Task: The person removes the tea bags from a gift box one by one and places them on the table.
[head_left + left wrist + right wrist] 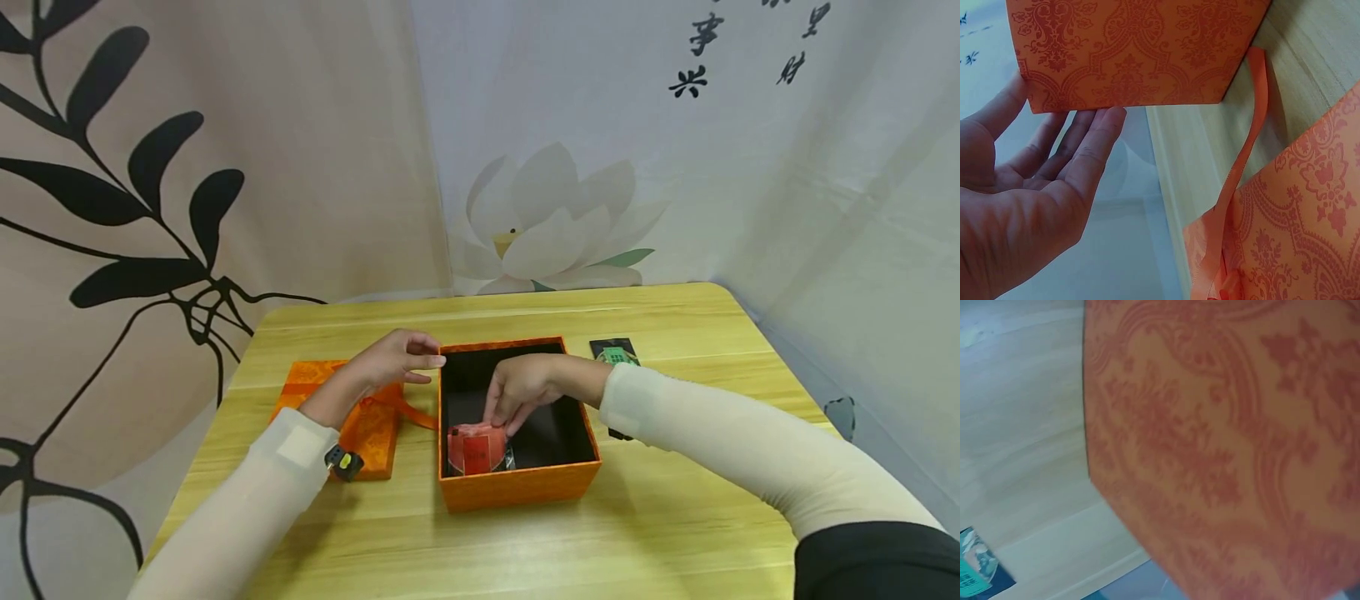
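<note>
An orange patterned gift box [517, 487] with a black inside stands on the table. My right hand [521, 385] reaches down into it and pinches the top of a red packet [476, 450] with a darker red label, at the box's near left corner. The box wall [1210, 450] fills the right wrist view and hides that hand there. My left hand [401, 360] is at the far left corner of the box, fingers extended; in the left wrist view its thumb and fingertips [1113, 119] are right at the edges of the box's side wall [1129, 56].
Left of the box lies its orange lid [375, 450] with an orange ribbon [408, 410] trailing toward the box. A black and green packet [615, 350] lies behind my right forearm, partly covered by it. A printed curtain [562, 167] hangs behind the wooden table [525, 558].
</note>
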A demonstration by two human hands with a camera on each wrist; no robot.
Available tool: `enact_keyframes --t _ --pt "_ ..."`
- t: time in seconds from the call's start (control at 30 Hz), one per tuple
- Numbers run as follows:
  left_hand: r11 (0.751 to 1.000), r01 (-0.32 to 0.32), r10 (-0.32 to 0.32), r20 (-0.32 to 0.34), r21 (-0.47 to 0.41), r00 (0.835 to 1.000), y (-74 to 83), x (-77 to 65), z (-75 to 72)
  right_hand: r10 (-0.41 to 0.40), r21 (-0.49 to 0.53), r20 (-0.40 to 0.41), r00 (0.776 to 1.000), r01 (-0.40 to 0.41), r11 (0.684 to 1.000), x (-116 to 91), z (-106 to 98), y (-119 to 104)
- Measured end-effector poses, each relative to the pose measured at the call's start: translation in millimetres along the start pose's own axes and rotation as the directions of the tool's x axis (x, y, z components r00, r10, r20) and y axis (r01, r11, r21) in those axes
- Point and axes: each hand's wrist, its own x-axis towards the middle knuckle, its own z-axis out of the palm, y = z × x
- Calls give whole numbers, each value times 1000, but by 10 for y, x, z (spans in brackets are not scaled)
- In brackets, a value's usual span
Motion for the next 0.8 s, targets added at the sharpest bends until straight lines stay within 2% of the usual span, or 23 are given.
enact_keyframes --t 0.3,0.53,0.8 --pt "1000 7 -7 -1 1 1000 4 13 -3 -21 126 5 1000 20 992 -267 -316 2" --pt "1000 12 -12 -7 11 1000 5 7 -2 -66 144 2 998 65 987 -522 -542 3" --pt "1000 8 -8 -7 16 1000 1 -2 -3 -103 148 63 993 93 985 -795 -927 123"
